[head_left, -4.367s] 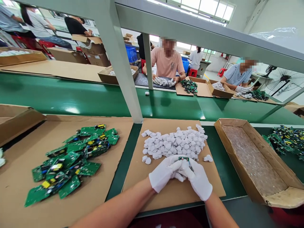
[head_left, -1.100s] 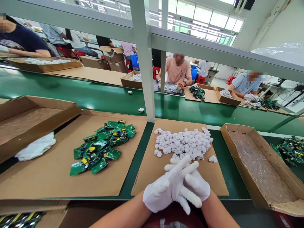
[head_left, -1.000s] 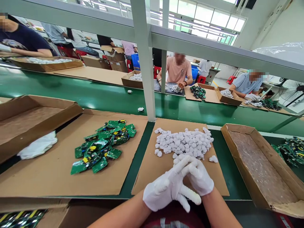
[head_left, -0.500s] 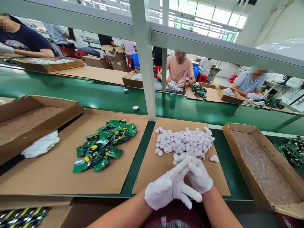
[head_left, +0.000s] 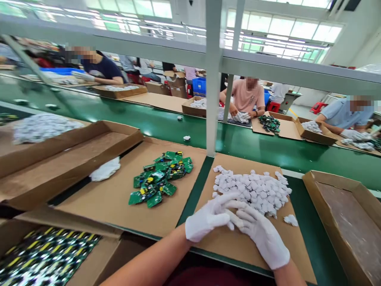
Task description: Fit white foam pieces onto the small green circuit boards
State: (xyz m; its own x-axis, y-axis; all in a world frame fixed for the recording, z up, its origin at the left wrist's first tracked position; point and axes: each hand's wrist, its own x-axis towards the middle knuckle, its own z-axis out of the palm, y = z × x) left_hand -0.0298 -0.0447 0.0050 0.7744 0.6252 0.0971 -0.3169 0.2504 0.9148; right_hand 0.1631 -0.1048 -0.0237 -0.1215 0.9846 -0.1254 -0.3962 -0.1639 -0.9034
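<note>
My left hand (head_left: 210,217), in a white glove, is above the cardboard sheet with its fingers stretched out to the right. My right hand (head_left: 262,232), gloved the same way, meets it from the other side. Its fingers are extended, and the fingertips of both hands touch and overlap. I see no object between them. Just beyond lies a pile of small white pieces (head_left: 253,186), whose exact kind I cannot make out. One small clump (head_left: 291,220) sits apart at the right. Left of my hands, green circuit boards (head_left: 162,176) lie heaped on another cardboard sheet (head_left: 101,206).
Long shallow cardboard boxes stand at left (head_left: 89,149) and right (head_left: 351,222). A box of circuit boards (head_left: 50,254) is at lower left. A white cloth item (head_left: 105,170) lies beside the left box. A metal post (head_left: 212,79) rises ahead. Co-workers sit across the green belt (head_left: 160,123).
The view has turned left, so things appear shifted right. My hands have moved from tightly crossed, fingers overlapping, to meeting mostly at the fingertips, with the right hand further out.
</note>
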